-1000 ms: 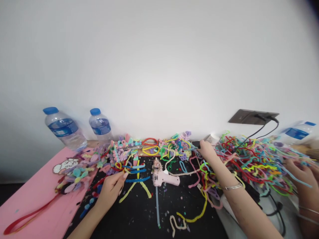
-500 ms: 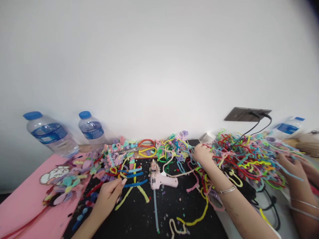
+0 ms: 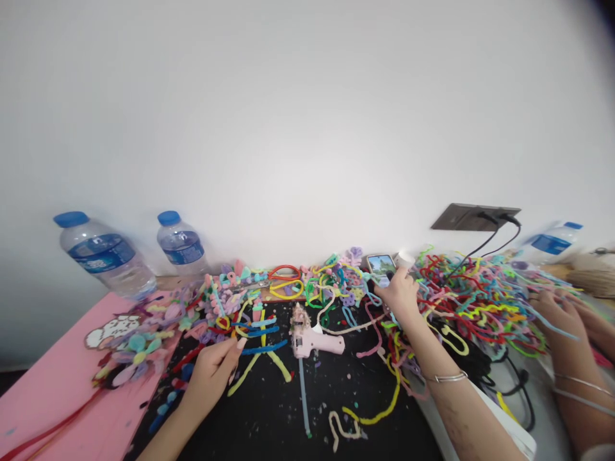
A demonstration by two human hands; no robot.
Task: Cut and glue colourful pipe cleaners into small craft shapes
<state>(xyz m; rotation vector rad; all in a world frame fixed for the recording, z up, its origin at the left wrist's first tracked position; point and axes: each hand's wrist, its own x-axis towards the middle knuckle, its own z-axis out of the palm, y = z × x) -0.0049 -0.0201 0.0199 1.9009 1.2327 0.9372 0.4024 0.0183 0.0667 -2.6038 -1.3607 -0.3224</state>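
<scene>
My left hand (image 3: 214, 370) is closed in a pinch at the near end of a dark blue pipe cleaner (image 3: 264, 349). That strip lies across a yellow-green pipe cleaner piece (image 3: 279, 367) with splayed ends, and other blue strips cross it higher up. My right hand (image 3: 402, 296) grips the lower part of a phone (image 3: 381, 265), thumb on one side and fingers on the other; its screen is lit with a picture. Between my hands a pale pink glue gun (image 3: 323, 343) lies on the black mat (image 3: 259, 422), a glue stick (image 3: 304, 397) sticking out toward me.
Tangled pipe cleaners (image 3: 480, 301) heap up at right, beside another person's hands (image 3: 560, 320). Pipe-cleaner flowers (image 3: 139, 358) lie on pink board (image 3: 43, 397). Scissors (image 3: 286, 289), a white roll (image 3: 406, 259) and water bottles (image 3: 103, 256) stand toward the wall, near a plugged-in socket (image 3: 475, 218).
My right hand has shifted around the phone, which is now raised a little with its screen lit instead of dark. My left hand keeps its pinch. The view has shifted slightly.
</scene>
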